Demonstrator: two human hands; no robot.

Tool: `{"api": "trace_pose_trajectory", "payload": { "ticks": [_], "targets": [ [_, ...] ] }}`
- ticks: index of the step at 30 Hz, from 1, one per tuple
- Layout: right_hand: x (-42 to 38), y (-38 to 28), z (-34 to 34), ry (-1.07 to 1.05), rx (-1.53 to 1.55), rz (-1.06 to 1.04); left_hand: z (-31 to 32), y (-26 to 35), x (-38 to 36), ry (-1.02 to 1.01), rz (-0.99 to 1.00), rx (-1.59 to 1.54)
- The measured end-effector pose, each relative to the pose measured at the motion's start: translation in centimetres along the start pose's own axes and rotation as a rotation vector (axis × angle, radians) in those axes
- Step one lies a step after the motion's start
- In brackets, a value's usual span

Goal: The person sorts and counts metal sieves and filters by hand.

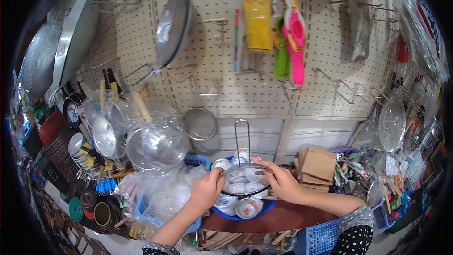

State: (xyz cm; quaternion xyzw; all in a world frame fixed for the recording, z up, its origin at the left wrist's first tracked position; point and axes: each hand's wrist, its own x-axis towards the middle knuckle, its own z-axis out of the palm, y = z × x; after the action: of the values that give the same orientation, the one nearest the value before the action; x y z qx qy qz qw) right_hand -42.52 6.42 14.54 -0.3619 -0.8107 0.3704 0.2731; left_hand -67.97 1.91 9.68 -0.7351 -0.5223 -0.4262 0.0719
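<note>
A round wire-mesh strainer (pixel 245 192) with a dark rim and a long wire loop handle is held up in front of me, its handle pointing away. My left hand (pixel 206 190) grips the rim on the left side, fingers closed. On the opposite side my right hand (pixel 282 184) pinches the rim between thumb and fingers. Through the mesh and below it, a blue basin (pixel 269 206) shows, filled with several white dishes (pixel 248 208), one with a flower print. The basin stands on a reddish-brown shelf (pixel 302 215).
A pegboard wall (pixel 212 75) with metal hooks holds woks (pixel 172 23) and another strainer (pixel 200 123). Plastic-wrapped pans (pixel 158 146) lie left. Cardboard pieces (pixel 317 164) and a utensil basket (pixel 373 193) stand right. A blue basket (pixel 322 237) sits below the shelf.
</note>
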Motion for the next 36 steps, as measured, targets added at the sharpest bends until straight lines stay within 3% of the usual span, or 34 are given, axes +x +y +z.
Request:
{"api": "trace_pose_trajectory", "payload": {
  "ticks": [1, 4, 11, 17, 20, 26, 36],
  "targets": [
    [1.4, 0.5, 2.0, 0.098, -0.017, -0.223, -1.1, -1.3, -0.5, 0.021, -0.03, 0.005],
    [5.3, 0.3, 6.6, 0.159, 0.049, -0.31, -3.4, -5.3, -1.2, 0.101, -0.065, 0.039],
    [12.9, -2.5, 11.5, 0.295, -0.049, -0.235, -7.0, -12.0, 1.2, 0.206, -0.018, 0.398],
    [17.8, -1.7, 12.5, 0.464, -0.032, -0.247, -7.0, -14.4, 4.7, 0.111, -0.042, 0.418],
    [18.5, -1.9, 12.0, 0.461, -0.091, -0.139, -6.2, -15.4, 5.9, 0.076, 0.024, 0.461],
    [21.1, 1.9, 12.2, 0.483, -0.041, -0.135, -5.6, -16.1, 7.5, 0.045, 0.092, 0.508],
    [25.3, 4.6, 12.6, 0.594, -0.257, -0.109, -3.5, -18.9, 11.9, -0.17, -0.01, 0.59]
  ]
}}
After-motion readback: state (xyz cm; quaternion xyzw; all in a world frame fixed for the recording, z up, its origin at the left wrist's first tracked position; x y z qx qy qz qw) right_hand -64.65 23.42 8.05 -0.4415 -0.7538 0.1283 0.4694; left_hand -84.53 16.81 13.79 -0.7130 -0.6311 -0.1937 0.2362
